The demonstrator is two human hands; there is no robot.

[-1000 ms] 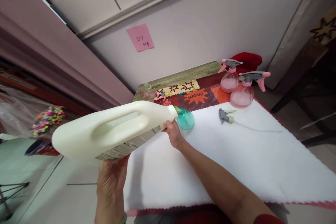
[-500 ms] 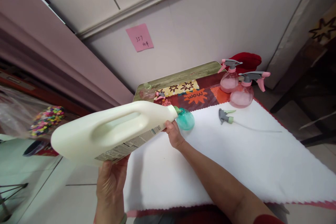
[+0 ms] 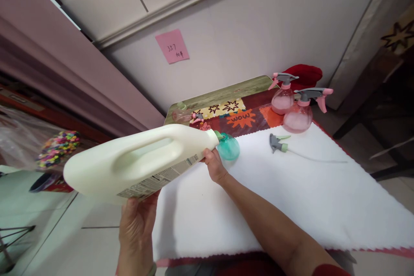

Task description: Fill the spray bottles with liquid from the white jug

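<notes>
My left hand (image 3: 137,224) grips the bottom of a big white jug (image 3: 139,161) that lies tipped nearly flat, spout to the right. The spout meets the mouth of a small teal spray bottle (image 3: 229,147) standing on the white cloth (image 3: 291,198). My right hand (image 3: 214,164) is closed around the jug's neck beside the teal bottle. A loose grey and green spray head (image 3: 278,142) with its thin tube lies on the cloth to the right.
Two pink spray bottles (image 3: 293,110) with grey triggers stand at the back right, a red object behind them. A clear bottle (image 3: 181,115) and a pink trigger lie on the patterned mat at the back. Coloured beads (image 3: 60,146) sit on the left.
The jug's rear end dipped very slightly and came back; both hands and the teal bottle stay where they were.
</notes>
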